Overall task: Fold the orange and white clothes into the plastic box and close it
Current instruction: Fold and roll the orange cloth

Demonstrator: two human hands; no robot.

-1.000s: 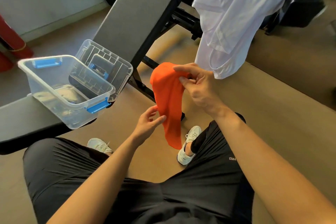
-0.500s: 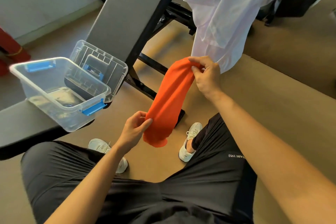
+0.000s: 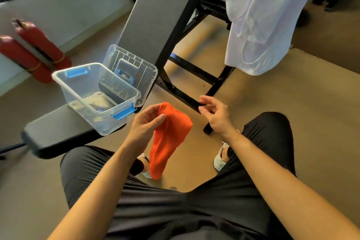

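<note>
The clear plastic box stands open on the black seat of a bench, with a blue latch at its near end and another at its far end. Its lid is off and propped on edge just behind it, leaning against the bench's tilted grey backrest. Through the clear walls, glare and blur hide what lies on the box's bottom.

The orange cloth is in the air in front of the person, just right of the box's near corner and apart from it. The left hand pinches its bunched upper end between thumb and fingers. From there the cloth hangs lengthwise, its long axis close to upright, broad at the top and narrowing to a tip that points down between the white shoes.

The right hand hovers just beside the cloth without touching it, fingers loosely curled around nothing.

The white cloth hangs at the upper right, well apart from the box, draped lengthwise with its hem pointing at the floor.
</note>
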